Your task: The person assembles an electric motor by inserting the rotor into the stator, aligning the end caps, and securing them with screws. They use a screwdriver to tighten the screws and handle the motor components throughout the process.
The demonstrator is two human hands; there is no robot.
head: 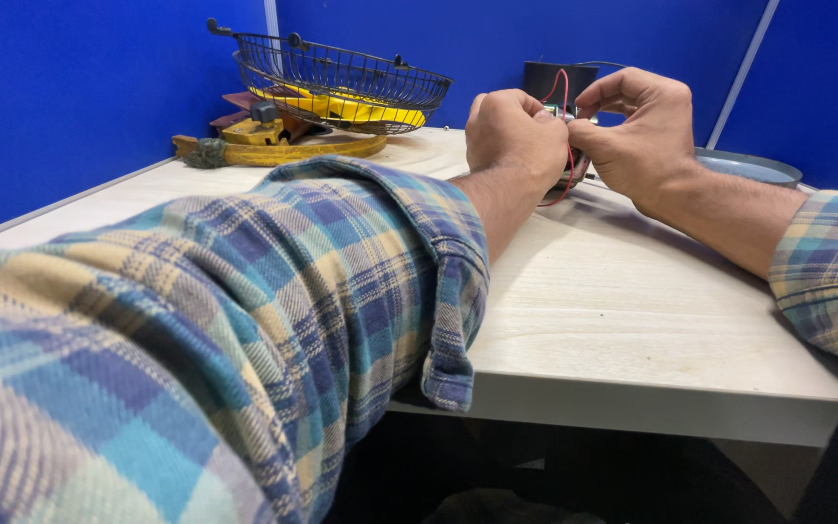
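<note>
My left hand and my right hand meet above the far part of the pale wooden table. Both pinch a small component with thin red wires that loop down between the hands. The component itself is mostly hidden by my fingers. A dark round object lies under the hands, largely covered. Behind them stands a black box-like thing. My left forearm in a plaid sleeve fills the lower left of the view.
A black wire basket holding yellow items sits at the back left on wooden and yellow tools. A grey round dish lies at the back right. Blue partition walls enclose the table.
</note>
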